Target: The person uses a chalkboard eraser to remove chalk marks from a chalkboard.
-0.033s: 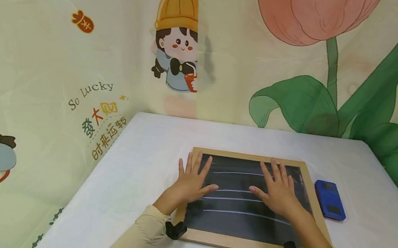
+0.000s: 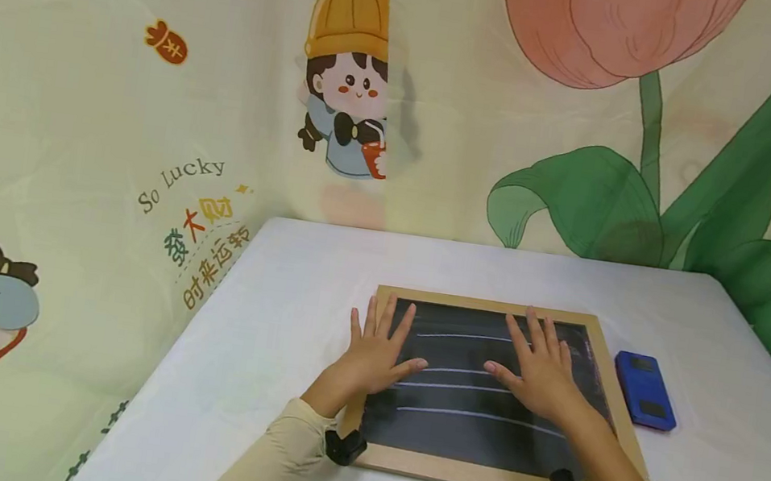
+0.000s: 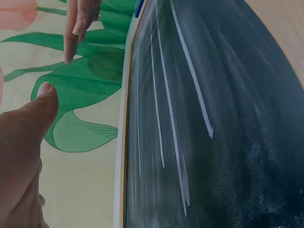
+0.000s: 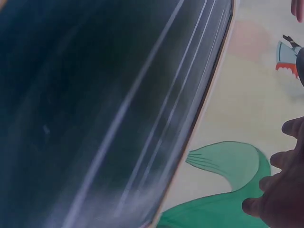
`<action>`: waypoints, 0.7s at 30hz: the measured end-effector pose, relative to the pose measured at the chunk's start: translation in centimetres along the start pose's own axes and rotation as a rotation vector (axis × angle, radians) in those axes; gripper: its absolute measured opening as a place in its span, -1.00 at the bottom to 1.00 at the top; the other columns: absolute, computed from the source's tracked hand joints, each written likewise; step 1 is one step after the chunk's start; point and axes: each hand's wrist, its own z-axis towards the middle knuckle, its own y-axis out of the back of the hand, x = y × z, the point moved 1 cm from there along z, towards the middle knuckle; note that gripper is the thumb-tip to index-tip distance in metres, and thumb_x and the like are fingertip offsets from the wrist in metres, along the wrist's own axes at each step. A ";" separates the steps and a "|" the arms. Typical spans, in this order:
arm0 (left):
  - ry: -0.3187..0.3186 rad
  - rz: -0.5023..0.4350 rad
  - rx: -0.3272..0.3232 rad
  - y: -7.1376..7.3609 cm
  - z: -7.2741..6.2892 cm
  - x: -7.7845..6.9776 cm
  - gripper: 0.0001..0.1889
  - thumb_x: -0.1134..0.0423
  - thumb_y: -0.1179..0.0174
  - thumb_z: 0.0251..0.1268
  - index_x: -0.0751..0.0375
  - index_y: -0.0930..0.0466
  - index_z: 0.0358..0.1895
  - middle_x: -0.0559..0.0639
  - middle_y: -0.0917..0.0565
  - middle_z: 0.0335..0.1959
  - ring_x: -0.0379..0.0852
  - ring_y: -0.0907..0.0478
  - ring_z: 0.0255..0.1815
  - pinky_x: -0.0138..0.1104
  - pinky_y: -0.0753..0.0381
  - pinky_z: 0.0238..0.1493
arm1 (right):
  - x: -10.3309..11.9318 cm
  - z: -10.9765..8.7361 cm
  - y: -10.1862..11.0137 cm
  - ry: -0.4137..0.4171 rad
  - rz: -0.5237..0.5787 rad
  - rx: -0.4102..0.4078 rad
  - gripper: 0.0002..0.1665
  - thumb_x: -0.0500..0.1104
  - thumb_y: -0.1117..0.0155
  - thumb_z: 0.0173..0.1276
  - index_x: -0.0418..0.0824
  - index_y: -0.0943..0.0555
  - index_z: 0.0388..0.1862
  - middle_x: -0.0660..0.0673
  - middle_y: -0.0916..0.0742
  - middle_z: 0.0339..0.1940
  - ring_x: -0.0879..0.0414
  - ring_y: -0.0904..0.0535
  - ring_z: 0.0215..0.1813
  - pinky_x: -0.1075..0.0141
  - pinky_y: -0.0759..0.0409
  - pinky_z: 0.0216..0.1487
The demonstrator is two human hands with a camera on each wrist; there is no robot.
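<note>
The head view put your pale sleeves (image 2: 269,461) nearest, with a black device (image 2: 344,447) at each wrist. Just beyond, your left hand (image 2: 370,359) was spread above the left side of the chalkboard (image 2: 469,440), released, with nothing in its grasp. Your right hand (image 2: 541,379) was spread likewise above the right half, also empty, its thumb turned toward the other hand. Both wrist views showed a gap between your hands and the dark surface, so you seemed to have them raised over it.

The chalkboard lay flat on the white table (image 2: 272,323) in front of you, its wooden frame (image 2: 457,472) all around and pale chalk lines (image 2: 451,412) running across it. Just beside its right edge you had a blue block (image 2: 646,390), touched by neither hand.

Farther off stood the printed backdrop (image 2: 445,118). Since the previous head picture, it and the table had slipped slightly rightward in view, which suggested a small turn of your head. Your hands kept nearly the same places over the board and the lines looked unaltered, so, in my judgement, your work had not advanced.
</note>
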 end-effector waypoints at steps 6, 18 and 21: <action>0.059 -0.041 -0.004 -0.4 -0.1 2.5 -0.11 -0.30 0.13 0.24 0.04 0.32 0.46 0.20 0.42 0.46 0.31 0.59 0.41 0.27 0.53 0.24 | -3.4 -0.2 0.2 -0.050 -0.031 -0.069 0.01 0.29 -0.06 0.24 -0.26 0.03 0.44 -0.47 0.02 0.41 -0.47 0.24 0.39 -0.41 0.15 0.18; 0.139 -0.245 0.086 -2.1 2.6 7.8 -0.15 -0.21 0.07 0.27 0.16 0.22 0.46 0.27 0.21 0.47 0.39 0.38 0.42 0.33 0.38 0.22 | -18.6 -0.6 2.8 -0.387 -0.126 0.099 0.27 0.44 -0.06 0.12 -0.53 0.13 0.34 -0.80 -0.12 0.08 -0.73 -0.08 0.04 -0.42 -0.26 -0.13; 0.135 -0.285 0.117 -2.7 3.0 8.7 -0.14 -0.24 0.10 0.26 0.13 0.24 0.46 0.22 0.21 0.48 0.37 0.39 0.43 0.33 0.39 0.22 | -19.4 0.1 2.8 -0.371 -0.131 0.143 0.28 0.42 -0.09 0.10 -0.62 0.05 0.29 -0.81 -0.21 0.02 -0.69 -0.18 -0.02 -0.34 -0.33 -0.15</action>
